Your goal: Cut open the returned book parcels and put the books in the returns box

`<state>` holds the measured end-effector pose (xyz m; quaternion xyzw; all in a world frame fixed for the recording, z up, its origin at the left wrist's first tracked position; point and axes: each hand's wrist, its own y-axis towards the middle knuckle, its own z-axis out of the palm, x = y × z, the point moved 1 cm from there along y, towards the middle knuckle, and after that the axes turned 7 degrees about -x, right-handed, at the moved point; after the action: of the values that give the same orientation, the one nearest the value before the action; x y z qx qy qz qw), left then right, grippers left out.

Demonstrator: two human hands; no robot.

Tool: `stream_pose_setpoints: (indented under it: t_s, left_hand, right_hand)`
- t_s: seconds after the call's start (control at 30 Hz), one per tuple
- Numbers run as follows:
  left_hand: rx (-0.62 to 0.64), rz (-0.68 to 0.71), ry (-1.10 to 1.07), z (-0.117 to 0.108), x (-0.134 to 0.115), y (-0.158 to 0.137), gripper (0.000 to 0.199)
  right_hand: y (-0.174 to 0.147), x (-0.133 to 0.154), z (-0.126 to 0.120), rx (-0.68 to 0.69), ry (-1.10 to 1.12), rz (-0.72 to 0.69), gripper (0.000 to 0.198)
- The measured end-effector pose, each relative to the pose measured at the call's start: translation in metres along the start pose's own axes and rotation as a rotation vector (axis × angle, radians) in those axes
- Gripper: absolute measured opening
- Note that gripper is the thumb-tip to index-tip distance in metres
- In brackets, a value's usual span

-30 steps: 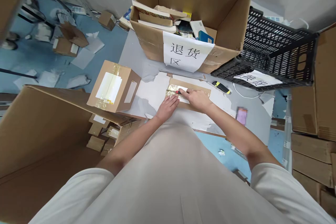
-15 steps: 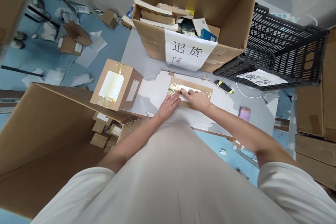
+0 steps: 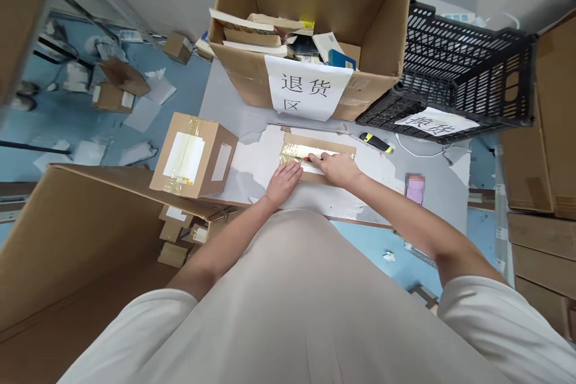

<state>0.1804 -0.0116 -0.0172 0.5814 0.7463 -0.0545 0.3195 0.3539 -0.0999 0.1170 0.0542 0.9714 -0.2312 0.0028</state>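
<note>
While the right hand (image 3: 335, 167) closes its fingers around a small red-tipped cutter (image 3: 308, 159), its tip on the taped seam of the flat cardboard parcel (image 3: 319, 153), the left hand (image 3: 282, 183) presses flat and open on the near edge. Slitting the tape seems underway; the next stroke calls for steady pressure. The parcel lies directly under both hands on the table (image 3: 432, 192), before the big labelled box (image 3: 310, 42).
</note>
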Motion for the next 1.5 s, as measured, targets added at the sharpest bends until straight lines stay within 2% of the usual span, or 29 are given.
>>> stream_pose_setpoints:
  t_s: [0.13, 0.23, 0.4, 0.5, 0.6, 0.7, 0.77, 0.9, 0.97, 1.1, 1.23, 1.4, 1.5]
  left_hand:
    - [-0.002, -0.012, 0.012, -0.002, -0.001, -0.001, 0.036]
    - [-0.008, -0.033, 0.007, -0.002, -0.003, -0.001, 0.037]
    - [-0.012, -0.05, 0.033, -0.002, -0.008, 0.002, 0.037]
    - [0.005, -0.052, 0.065, -0.007, -0.012, 0.004, 0.037]
    - [0.033, -0.038, 0.114, -0.016, -0.019, 0.01, 0.039]
    - [0.076, -0.022, 0.176, -0.026, -0.026, 0.025, 0.051]
    - [0.119, -0.004, 0.221, -0.03, -0.028, 0.041, 0.072]
    - [0.278, 0.0, 0.313, -0.032, -0.027, 0.074, 0.118]
    - [0.355, -0.013, 0.347, -0.031, -0.026, 0.083, 0.129]
    - [0.423, -0.038, 0.375, -0.029, -0.025, 0.086, 0.135]
    - [0.426, -0.052, 0.375, -0.029, -0.026, 0.084, 0.133]
    - [0.417, -0.057, 0.362, -0.029, -0.026, 0.085, 0.133]
    - [0.413, -0.065, 0.357, -0.029, -0.025, 0.086, 0.134]
  right_hand:
    - [-0.043, -0.028, 0.004, 0.047, -0.025, 0.12, 0.051]
    - [-0.082, -0.051, 0.018, 0.101, -0.042, 0.22, 0.056]
    - [-0.128, -0.079, 0.044, 0.076, -0.041, 0.298, 0.062]
    - [-0.153, -0.093, 0.064, -0.01, 0.117, 0.339, 0.054]
    - [-0.172, -0.096, 0.09, -0.222, 0.482, 0.512, 0.049]
    - [-0.169, -0.078, 0.116, -0.371, 1.012, 0.714, 0.058]
    - [-0.158, -0.061, 0.127, -0.401, 1.301, 0.794, 0.066]
    - [-0.135, -0.036, 0.133, -0.431, 1.572, 0.812, 0.07]
    - [-0.13, -0.032, 0.135, -0.428, 1.631, 0.795, 0.07]
    - [-0.125, -0.03, 0.139, -0.435, 1.702, 0.789, 0.07]
    - [-0.125, -0.025, 0.139, -0.422, 1.665, 0.761, 0.067]
    - [-0.127, -0.025, 0.137, -0.519, 1.59, 0.873, 0.067]
    - [-0.124, -0.026, 0.137, -0.48, 1.604, 0.865, 0.068]
